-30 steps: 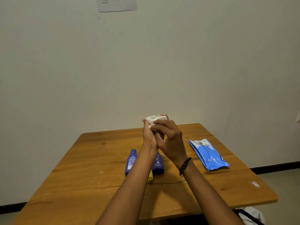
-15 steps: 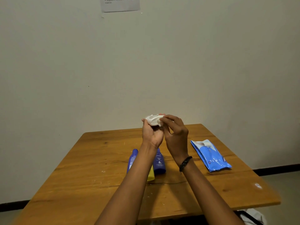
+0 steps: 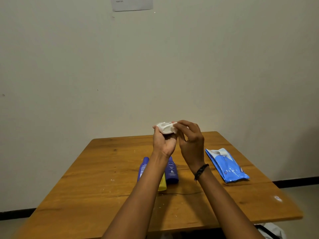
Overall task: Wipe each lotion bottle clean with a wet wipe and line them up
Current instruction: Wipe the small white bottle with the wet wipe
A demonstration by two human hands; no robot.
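Both hands are raised above the wooden table, holding a crumpled white wet wipe between them. My left hand cups the wipe from below and the left. My right hand pinches its right end with the fingertips. Beneath my left forearm lie three lotion bottles side by side: a dark blue bottle on the left, a yellow bottle mostly hidden by my arm, and a dark blue Nivea bottle on the right.
A blue wet-wipe pack lies on the table's right side. A paper note is stuck high on the wall behind. Something white with a black strap sits on the floor at the lower right.
My right hand has slid off the left hand and opened out to the right, now pinching only the wipe's end. The wipe is more exposed.
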